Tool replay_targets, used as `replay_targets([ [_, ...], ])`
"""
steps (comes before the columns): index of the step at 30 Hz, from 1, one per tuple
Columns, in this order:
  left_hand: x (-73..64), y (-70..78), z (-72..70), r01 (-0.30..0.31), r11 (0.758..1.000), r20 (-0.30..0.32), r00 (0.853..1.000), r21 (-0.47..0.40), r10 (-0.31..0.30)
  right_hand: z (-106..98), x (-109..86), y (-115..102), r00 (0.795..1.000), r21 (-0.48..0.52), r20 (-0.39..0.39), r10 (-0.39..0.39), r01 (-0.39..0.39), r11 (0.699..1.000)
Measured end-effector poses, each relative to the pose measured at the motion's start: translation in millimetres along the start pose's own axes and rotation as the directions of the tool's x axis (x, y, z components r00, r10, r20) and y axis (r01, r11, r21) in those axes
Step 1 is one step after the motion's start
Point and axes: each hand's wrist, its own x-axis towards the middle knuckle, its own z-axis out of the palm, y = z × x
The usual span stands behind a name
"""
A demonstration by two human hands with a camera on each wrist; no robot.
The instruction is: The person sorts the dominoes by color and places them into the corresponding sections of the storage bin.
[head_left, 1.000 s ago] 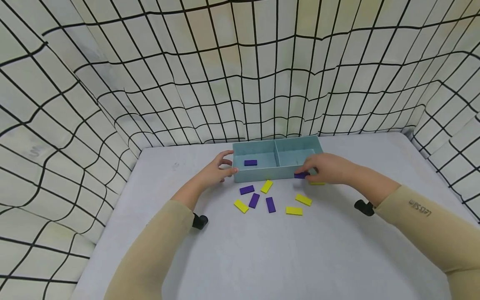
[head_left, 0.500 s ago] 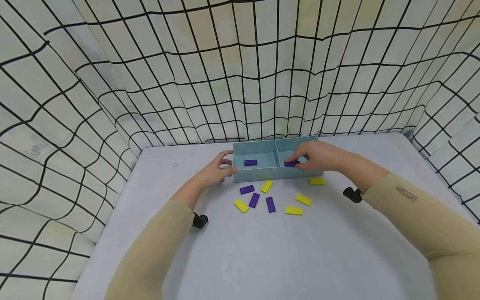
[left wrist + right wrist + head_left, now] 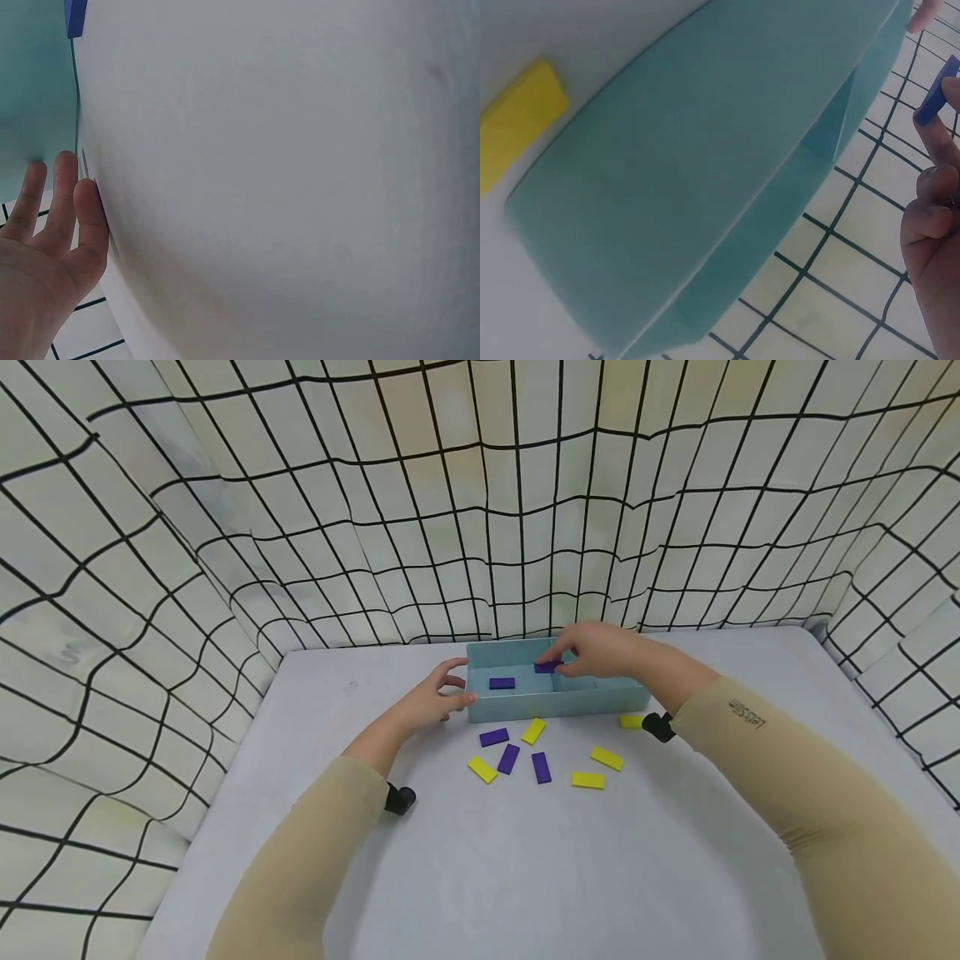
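In the head view my right hand [image 3: 600, 649] pinches a small purple block [image 3: 548, 667] between thumb and fingertips, over the divider of a light blue two-compartment box [image 3: 558, 705]. The right wrist view shows this purple block [image 3: 936, 90] held above the rim. Another purple block [image 3: 502, 683] lies inside the left compartment. My left hand [image 3: 431, 700] rests at the box's left end, fingers spread and fairly straight, with the thumb at the front corner. In the left wrist view the left hand's fingertips [image 3: 66, 161] are right at the box wall [image 3: 34, 97].
In front of the box, several purple blocks [image 3: 494, 737] and yellow blocks [image 3: 588, 781] lie scattered on the white table [image 3: 480, 868]. One yellow block [image 3: 631, 722] is close to the box's right front corner. A black grid-patterned white backdrop [image 3: 495, 535] rises behind the table.
My right hand has carried the purple block from in front of the box, up over the right compartment and leftward to the divider. The left hand stays at the box's left end.
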Motion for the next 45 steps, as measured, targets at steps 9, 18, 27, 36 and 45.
replay_targets([
  [9, 0.2, 1.5, 0.8, 0.006, 1.000, 0.000, 1.000, 0.005, -0.006, 8.6, 23.4, -10.9, 0.999, -0.109, 0.047, -0.002, 0.007, 0.994],
  [18, -1.4, 2.5, -0.6, 0.018, 1.000, 0.003, 1.000, -0.013, -0.018, 15.9, 47.7, -15.7, 0.992, -0.233, 0.124, -0.025, 0.053, 0.971],
  [27, -0.3, 0.3, -0.1, 0.027, 1.000, -0.006, 1.000, -0.007, -0.027, 23.5, 61.1, -12.0, 0.988, -0.318, 0.150, -0.022, 0.069, 0.946],
  [36, -0.4, 0.8, 0.5, 0.006, 1.000, 0.004, 1.000, 0.007, -0.006, 34.3, 67.3, -6.6, 0.990, -0.405, 0.135, -0.031, 0.084, 0.910],
  [45, 0.2, -1.8, -1.4, 0.002, 1.000, 0.000, 1.000, 0.001, -0.002, 39.8, 79.0, -8.2, 0.987, -0.489, 0.158, -0.002, 0.080, 0.869],
])
